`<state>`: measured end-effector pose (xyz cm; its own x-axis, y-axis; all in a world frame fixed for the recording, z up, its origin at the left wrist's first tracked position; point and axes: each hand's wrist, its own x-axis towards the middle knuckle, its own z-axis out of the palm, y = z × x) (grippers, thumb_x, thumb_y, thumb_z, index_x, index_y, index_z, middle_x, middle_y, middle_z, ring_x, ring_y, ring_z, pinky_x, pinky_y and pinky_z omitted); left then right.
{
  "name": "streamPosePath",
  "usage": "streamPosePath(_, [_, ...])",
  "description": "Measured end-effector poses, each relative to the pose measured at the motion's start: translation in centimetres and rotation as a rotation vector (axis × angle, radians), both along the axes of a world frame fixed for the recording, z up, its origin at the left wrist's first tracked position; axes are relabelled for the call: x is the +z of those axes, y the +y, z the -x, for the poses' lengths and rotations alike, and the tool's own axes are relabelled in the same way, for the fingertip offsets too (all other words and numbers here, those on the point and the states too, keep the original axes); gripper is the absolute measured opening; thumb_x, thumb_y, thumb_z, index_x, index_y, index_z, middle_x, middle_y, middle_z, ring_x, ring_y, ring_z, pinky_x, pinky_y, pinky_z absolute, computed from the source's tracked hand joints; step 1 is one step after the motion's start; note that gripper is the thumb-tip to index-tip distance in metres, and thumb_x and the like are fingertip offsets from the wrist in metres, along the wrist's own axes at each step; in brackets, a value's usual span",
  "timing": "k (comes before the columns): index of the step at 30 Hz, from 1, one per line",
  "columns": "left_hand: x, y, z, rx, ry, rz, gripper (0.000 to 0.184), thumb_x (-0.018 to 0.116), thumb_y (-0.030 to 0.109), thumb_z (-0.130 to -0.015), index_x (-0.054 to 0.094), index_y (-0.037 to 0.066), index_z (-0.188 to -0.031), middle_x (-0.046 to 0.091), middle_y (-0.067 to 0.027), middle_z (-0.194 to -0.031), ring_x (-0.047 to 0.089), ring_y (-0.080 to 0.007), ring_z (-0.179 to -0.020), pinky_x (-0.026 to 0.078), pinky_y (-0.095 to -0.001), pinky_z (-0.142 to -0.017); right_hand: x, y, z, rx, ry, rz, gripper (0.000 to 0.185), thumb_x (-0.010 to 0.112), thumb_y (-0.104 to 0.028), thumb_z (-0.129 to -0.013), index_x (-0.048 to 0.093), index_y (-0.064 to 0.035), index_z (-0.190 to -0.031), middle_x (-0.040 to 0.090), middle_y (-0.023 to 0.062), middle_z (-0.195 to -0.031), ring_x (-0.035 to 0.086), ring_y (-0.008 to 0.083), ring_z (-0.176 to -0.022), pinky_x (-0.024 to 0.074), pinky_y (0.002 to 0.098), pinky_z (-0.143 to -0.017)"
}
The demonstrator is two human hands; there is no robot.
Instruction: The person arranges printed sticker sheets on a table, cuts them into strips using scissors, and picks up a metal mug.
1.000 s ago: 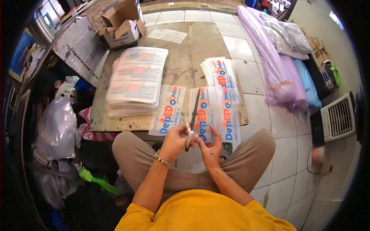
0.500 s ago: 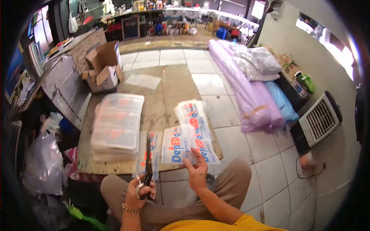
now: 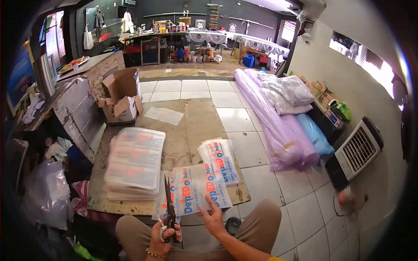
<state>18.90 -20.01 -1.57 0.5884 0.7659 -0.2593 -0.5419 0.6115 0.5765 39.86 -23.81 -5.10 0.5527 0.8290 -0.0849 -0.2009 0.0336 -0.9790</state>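
Note:
My left hand [image 3: 162,237] grips a pair of dark scissors [image 3: 170,204] by the handles, which have white wrapping. The blades point up and away from me, just beside a translucent printed sheet [image 3: 186,194]. That sheet, with blue and orange "DepED" lettering, is pinched at its near right edge by my right hand [image 3: 212,217]. Behind it lies a small pile of cut printed pieces [image 3: 222,158]. To the left, a thick stack of uncut printed sheets [image 3: 136,158] rests on the wooden board [image 3: 198,126]. Part of another printed strip shows behind the scissors.
A single pale sheet [image 3: 164,115] and an open cardboard box [image 3: 119,100] are farther back on the left. Purple wrapped rolls [image 3: 278,130] lie along the right, near an air cooler [image 3: 359,148]. Plastic bags [image 3: 48,195] sit at the left.
My view has tilted up, so the scene sits lower. My right hand has brought the held sheet leftward, closer to the scissors, and the sheet now covers less of the cut pile.

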Motion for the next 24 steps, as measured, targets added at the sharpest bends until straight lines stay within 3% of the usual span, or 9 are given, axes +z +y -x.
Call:
streamPosePath(4, [-0.2, -0.1, -0.4, -0.078, 0.050, -0.054, 0.049, 0.076, 0.001, -0.078, 0.054, -0.001, -0.122, 0.067, -0.0173, -0.096, 0.067, -0.0259, -0.074, 0.055, -0.0392, -0.060, -1.1, -0.1, -0.5, -0.004, 0.037, -0.039, 0.054, 0.061, -0.011, -0.096, 0.044, -0.0016, -0.146, 0.063, 0.0113, -0.121, 0.063, 0.0115, -0.081, 0.0560, 0.0278, -0.073])
streamPosePath(7, [0.5, -0.6, -1.0, -0.076, 0.062, -0.067, 0.052, 0.077, 0.002, -0.078, 0.053, -0.002, -0.123, 0.067, -0.0170, -0.096, 0.067, -0.0254, -0.074, 0.055, -0.0385, -0.060, -1.3, -0.5, -1.2, 0.060, -0.123, 0.040, 0.050, 0.062, -0.009, -0.095, 0.049, -0.0023, -0.143, 0.063, 0.0109, -0.121, 0.063, 0.0109, -0.078, 0.0567, 0.0273, -0.071])
streamPosePath(10, [-0.1, -0.7, -1.0, -0.100, 0.070, -0.074, 0.054, 0.077, 0.001, -0.078, 0.052, -0.003, -0.126, 0.067, -0.0170, -0.096, 0.068, -0.0253, -0.075, 0.055, -0.0381, -0.061, 0.1, -0.8, -1.3, 0.108, -0.246, 0.059, 0.050, 0.064, -0.007, -0.093, 0.051, -0.0019, -0.141, 0.064, 0.0106, -0.118, 0.064, 0.0110, -0.079, 0.0573, 0.0272, -0.068])
streamPosePath(13, [-1.2, -0.8, -0.9, -0.125, 0.088, -0.086, 0.057, 0.077, 0.001, -0.078, 0.051, -0.004, -0.128, 0.067, -0.0172, -0.096, 0.068, -0.0251, -0.075, 0.056, -0.0374, -0.061, 0.1, -0.5, -1.0, 0.074, -0.146, -0.004, 0.053, 0.067, -0.003, -0.089, 0.052, -0.0011, -0.140, 0.065, 0.0106, -0.114, 0.062, 0.0086, -0.073, 0.0567, 0.0251, -0.068])
streamPosePath(16, [-1.6, -0.8, -1.0, -0.139, 0.077, -0.105, 0.061, 0.078, 0.002, -0.078, 0.049, -0.004, -0.131, 0.067, -0.0176, -0.097, 0.068, -0.0250, -0.077, 0.056, -0.0368, -0.062, 0.3, -0.5, -0.9, 0.053, -0.143, 0.003, 0.052, 0.069, -0.003, -0.088, 0.054, -0.0016, -0.138, 0.067, 0.0090, -0.105, 0.062, 0.0076, -0.070, 0.0541, 0.0236, -0.065])
streamPosePath(19, [-1.8, -0.9, -1.0, -0.152, 0.091, -0.121, 0.063, 0.077, 0.001, -0.078, 0.048, -0.004, -0.133, 0.067, -0.0178, -0.099, 0.069, -0.0249, -0.078, 0.056, -0.0366, -0.063, 0.9, -0.7, -1.2, 0.058, -0.274, 0.035, 0.049, 0.067, -0.004, -0.089, 0.054, 0.0016, -0.136, 0.066, 0.0092, -0.108, 0.065, 0.0107, -0.082, 0.0539, 0.0250, -0.068])
streamPosePath(24, [-1.1, -1.2, -0.9, -0.186, 0.127, -0.143, 0.066, 0.077, -0.001, -0.078, 0.046, -0.001, -0.136, 0.066, -0.0177, -0.102, 0.070, -0.0262, -0.083, 0.057, -0.0372, -0.068, 0.5, -0.7, -1.6, 0.042, -0.215, 0.099, 0.048, 0.066, -0.008, -0.091, 0.055, -0.0003, -0.137, 0.066, 0.0059, -0.097, 0.060, 0.0088, -0.075, 0.0499, 0.0246, -0.065])
